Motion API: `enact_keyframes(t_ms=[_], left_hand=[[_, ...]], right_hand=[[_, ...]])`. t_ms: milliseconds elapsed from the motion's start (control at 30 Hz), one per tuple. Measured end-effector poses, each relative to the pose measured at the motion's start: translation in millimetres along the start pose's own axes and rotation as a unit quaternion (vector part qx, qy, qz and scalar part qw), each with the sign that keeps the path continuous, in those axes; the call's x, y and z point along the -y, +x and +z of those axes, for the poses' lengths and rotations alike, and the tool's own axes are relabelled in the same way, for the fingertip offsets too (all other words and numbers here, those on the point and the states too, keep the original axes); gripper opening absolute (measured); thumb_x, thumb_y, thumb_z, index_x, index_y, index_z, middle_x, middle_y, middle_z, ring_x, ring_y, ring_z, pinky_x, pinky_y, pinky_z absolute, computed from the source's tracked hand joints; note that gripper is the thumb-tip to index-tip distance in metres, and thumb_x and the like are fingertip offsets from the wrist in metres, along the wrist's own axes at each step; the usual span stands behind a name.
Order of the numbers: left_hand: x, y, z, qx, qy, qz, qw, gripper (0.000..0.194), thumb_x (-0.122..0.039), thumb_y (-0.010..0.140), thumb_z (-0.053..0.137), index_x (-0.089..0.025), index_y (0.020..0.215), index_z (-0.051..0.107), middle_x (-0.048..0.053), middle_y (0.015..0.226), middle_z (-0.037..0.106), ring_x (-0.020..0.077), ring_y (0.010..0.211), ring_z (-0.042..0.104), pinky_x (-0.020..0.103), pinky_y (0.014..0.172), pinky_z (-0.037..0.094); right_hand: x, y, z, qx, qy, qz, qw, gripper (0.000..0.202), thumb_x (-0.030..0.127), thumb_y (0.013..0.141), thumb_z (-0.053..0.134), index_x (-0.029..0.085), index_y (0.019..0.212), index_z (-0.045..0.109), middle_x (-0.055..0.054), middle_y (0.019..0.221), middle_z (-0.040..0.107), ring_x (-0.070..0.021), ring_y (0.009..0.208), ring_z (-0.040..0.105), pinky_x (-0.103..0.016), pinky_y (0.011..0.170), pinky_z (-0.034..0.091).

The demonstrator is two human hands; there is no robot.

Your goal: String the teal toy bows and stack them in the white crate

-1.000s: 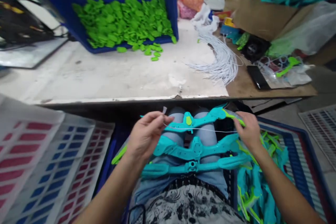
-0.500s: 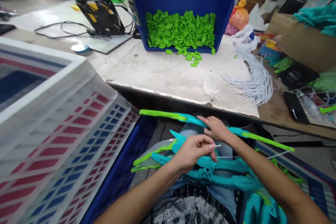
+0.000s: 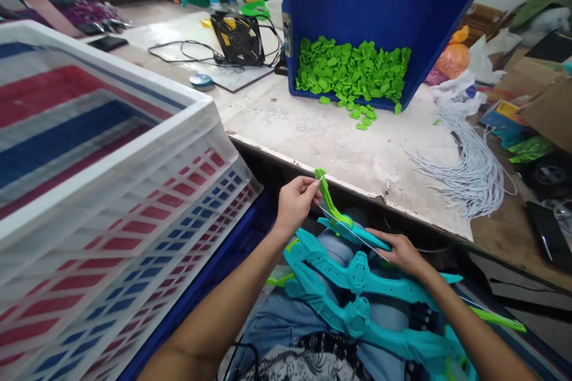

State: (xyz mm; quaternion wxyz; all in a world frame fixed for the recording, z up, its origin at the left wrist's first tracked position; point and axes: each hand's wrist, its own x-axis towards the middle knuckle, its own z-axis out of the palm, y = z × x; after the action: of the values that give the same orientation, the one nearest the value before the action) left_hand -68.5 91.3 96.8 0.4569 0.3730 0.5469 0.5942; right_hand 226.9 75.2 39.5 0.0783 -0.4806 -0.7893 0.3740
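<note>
My left hand (image 3: 298,199) pinches a thin white cord (image 3: 342,223) at the tip of a green limb (image 3: 330,202). That limb is joined to a teal toy bow (image 3: 364,235), tilted across my lap. My right hand (image 3: 399,252) is closed round the teal middle of the bow. The cord runs along the bow towards a second green limb (image 3: 498,318) at the lower right. More teal bow bodies (image 3: 393,289) lie on my lap below both hands.
A white table (image 3: 286,131) stands ahead, with a tipped blue bin (image 3: 357,6) of green pieces (image 3: 353,71), a fan (image 3: 239,38) and a bundle of white cords (image 3: 478,161). A tall white crate (image 3: 210,125) rises at the left.
My left hand has moved up and left to the tip of the green limb with the cord. The bow has turned, and its left limb now points upward. The camera view has shifted left.
</note>
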Motion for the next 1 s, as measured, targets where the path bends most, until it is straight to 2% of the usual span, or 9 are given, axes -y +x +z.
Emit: enact_keyframes(t_ms=[167,400,567,833,1000], left_hand=[[0,2,4.3,-0.022,0.028,0.021,0.999,0.019,-0.033,0.074,0.065,-0.015,0.071,0.061,-0.002,0.054,0.062,0.009,0.044,0.055,0.02,0.047,0.044],[-9,6,4.9,-0.02,0.05,0.019,0.998,0.015,-0.029,0.073,0.066,-0.015,0.069,0.062,-0.003,0.051,0.06,0.0088,0.041,0.053,0.019,0.044,0.041],[-13,6,5.1,-0.023,0.066,0.024,0.997,0.013,-0.027,0.073,0.064,-0.015,0.069,0.062,-0.003,0.051,0.061,0.009,0.04,0.053,0.019,0.043,0.041],[-10,-4,10.3,-0.061,0.07,0.066,0.993,0.016,-0.03,0.075,0.062,-0.015,0.071,0.062,-0.002,0.053,0.061,0.0089,0.043,0.055,0.019,0.045,0.043],[-7,-6,13.4,-0.045,0.055,0.07,0.995,0.019,-0.033,0.075,0.063,-0.015,0.072,0.059,-0.001,0.055,0.062,0.0094,0.045,0.056,0.019,0.046,0.044]], right_hand=[[1,-1,-1,-0.01,0.003,-0.008,1.0,0.049,0.026,0.077,0.06,0.03,0.126,0.061,0.002,0.115,0.069,-0.0246,0.091,0.071,-0.032,0.081,0.056],[-1,-2,2,-0.014,-0.018,-0.018,1.0,0.047,0.028,0.08,0.059,0.031,0.127,0.06,0.001,0.119,0.067,-0.0259,0.102,0.068,-0.032,0.085,0.055],[-3,-5,5,-0.023,-0.048,-0.024,0.998,0.047,0.029,0.082,0.058,0.029,0.128,0.059,-0.001,0.119,0.067,-0.026,0.103,0.067,-0.033,0.084,0.055],[-2,-8,6,-0.02,-0.068,-0.024,0.997,0.05,0.026,0.081,0.057,0.029,0.131,0.056,-0.002,0.121,0.066,-0.0252,0.103,0.067,-0.033,0.085,0.054],[-5,-10,7,-0.024,-0.092,-0.034,0.995,0.05,0.026,0.083,0.057,0.03,0.133,0.054,-0.003,0.116,0.069,-0.0236,0.099,0.068,-0.031,0.083,0.054]])
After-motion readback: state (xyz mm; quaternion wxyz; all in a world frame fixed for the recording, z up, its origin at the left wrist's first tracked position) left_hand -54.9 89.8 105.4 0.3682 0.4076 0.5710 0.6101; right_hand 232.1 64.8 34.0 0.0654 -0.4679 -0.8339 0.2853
